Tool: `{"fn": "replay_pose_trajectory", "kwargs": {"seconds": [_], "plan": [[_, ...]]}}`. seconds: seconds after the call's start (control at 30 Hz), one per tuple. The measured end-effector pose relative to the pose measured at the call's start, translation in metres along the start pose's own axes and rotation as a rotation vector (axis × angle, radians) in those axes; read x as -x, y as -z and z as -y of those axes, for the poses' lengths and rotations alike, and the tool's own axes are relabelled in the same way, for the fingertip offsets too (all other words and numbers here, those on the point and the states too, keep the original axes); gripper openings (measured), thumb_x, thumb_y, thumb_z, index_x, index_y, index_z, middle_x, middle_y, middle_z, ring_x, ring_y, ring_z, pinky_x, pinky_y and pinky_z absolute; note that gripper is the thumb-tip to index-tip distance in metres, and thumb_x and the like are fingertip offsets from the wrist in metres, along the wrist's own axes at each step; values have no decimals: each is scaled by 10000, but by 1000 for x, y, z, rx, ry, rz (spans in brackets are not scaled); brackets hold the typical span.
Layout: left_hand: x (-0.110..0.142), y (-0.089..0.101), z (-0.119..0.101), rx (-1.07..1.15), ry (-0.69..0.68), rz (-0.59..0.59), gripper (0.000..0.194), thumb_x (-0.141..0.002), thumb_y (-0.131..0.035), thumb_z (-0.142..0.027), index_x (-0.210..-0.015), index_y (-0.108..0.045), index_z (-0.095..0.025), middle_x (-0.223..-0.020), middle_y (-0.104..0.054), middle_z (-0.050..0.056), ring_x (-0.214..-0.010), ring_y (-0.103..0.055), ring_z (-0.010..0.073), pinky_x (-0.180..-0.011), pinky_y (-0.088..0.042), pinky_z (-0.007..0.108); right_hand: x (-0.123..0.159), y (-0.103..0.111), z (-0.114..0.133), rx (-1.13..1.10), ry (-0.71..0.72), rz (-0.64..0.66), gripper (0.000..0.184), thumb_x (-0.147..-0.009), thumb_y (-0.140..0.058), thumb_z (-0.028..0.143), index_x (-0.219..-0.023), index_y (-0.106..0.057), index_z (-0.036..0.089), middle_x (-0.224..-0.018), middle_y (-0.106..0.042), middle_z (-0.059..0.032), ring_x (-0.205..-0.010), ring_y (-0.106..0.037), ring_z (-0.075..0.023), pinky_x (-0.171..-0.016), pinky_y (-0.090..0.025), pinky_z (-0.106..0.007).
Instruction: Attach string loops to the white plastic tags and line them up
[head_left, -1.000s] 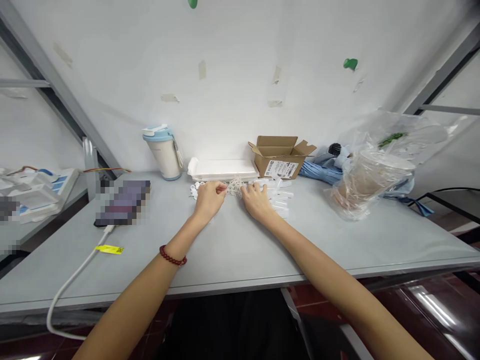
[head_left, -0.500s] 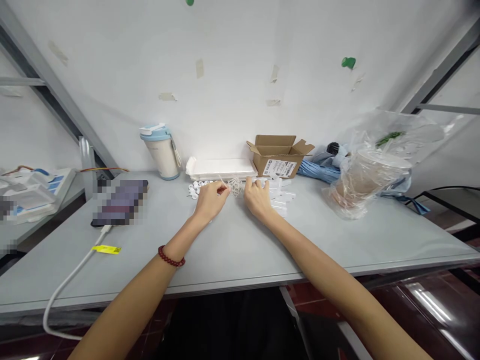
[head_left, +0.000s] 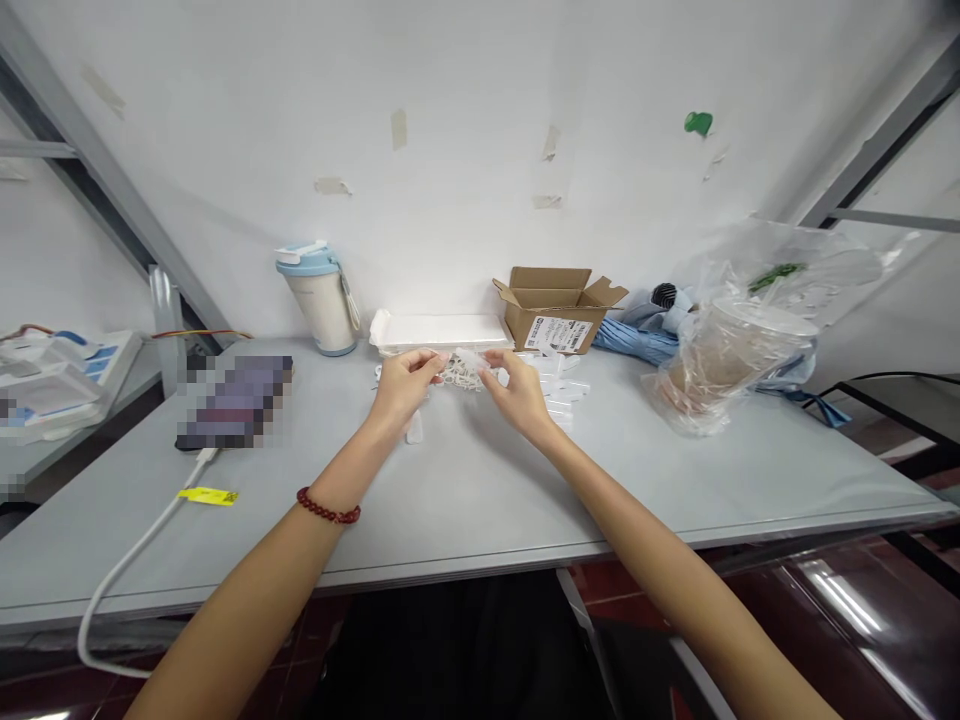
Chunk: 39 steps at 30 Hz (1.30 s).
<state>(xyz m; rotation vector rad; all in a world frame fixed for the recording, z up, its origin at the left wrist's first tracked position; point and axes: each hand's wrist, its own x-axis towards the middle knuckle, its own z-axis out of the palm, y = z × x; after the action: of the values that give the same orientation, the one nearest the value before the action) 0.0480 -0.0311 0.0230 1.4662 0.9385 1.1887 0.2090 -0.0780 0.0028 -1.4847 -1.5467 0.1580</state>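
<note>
Both of my hands are raised a little above the grey table (head_left: 480, 500), fingertips facing each other. My left hand (head_left: 401, 385), with a red bead bracelet on the wrist, is pinched shut on something small I cannot make out. My right hand (head_left: 517, 390) pinches a small clear plastic tube (head_left: 472, 358) that points toward my left fingers. Behind them lie a pile of small white rings (head_left: 459, 376) and several clear tubes (head_left: 562, 392). One clear piece (head_left: 413, 428) lies on the table below my left hand.
A white tray (head_left: 442, 332), an open cardboard box (head_left: 556, 308) and a blue-lidded cup (head_left: 319, 297) stand along the wall. A crumpled plastic bag with a cup (head_left: 731, 360) sits at the right. At left lie a blurred-out flat object (head_left: 232, 400) and a white cable (head_left: 135, 570).
Both hands have lifted off the pile and come toward me. My right hand now holds a clear tube up between the two hands.
</note>
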Motion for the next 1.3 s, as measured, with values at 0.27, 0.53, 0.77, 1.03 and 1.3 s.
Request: {"fn": "replay_pose_trajectory", "kwargs": {"seconds": [0.27,0.53,0.77,1.03,1.3], "plan": [[-1,3,1,33,10,-7,246,-684,-701,-383,-705,-672,-140,-736,-662,28,-675,-566,121,-711,-455,257,8,-1,10,-14,66,21,238,-842,-543,257,-1055,-603,170,-1048,-689,-88,-996,-618,-213,-867,-460,-368],[-6,16,-3,26,65,80,253,-648,-749,-373,-739,-714,-139,-734,-682,40,-731,-607,147,-753,-484,285,14,-2,16,-15,90,50,215,-851,-551,272,-1034,-605,174,-1061,-685,-84,-1001,-615,-204,-877,-462,-354],[-8,31,-7,10,147,279,328,-598,-797,-413,-782,-751,-146,-885,-721,100,-822,-647,194,-854,-497,364,17,-6,14,18,140,137,242,-854,-545,236,-1077,-574,147,-1003,-687,-87,-802,-640,-165,-777,-487,-310],[-3,22,-5,-33,55,332,340,-658,-756,-428,-890,-756,-180,-976,-729,88,-940,-641,223,-894,-488,384,21,-11,15,-11,136,210,350,-855,-549,260,-1192,-524,172,-899,-685,-60,-717,-632,-156,-721,-487,-304],[-2,22,-6,-62,37,375,299,-677,-744,-381,-908,-752,-191,-1005,-722,75,-950,-636,220,-886,-482,362,22,-9,18,-49,119,175,374,-865,-545,291,-1223,-492,195,-795,-657,-11,-656,-609,-141,-664,-462,-272]]}}
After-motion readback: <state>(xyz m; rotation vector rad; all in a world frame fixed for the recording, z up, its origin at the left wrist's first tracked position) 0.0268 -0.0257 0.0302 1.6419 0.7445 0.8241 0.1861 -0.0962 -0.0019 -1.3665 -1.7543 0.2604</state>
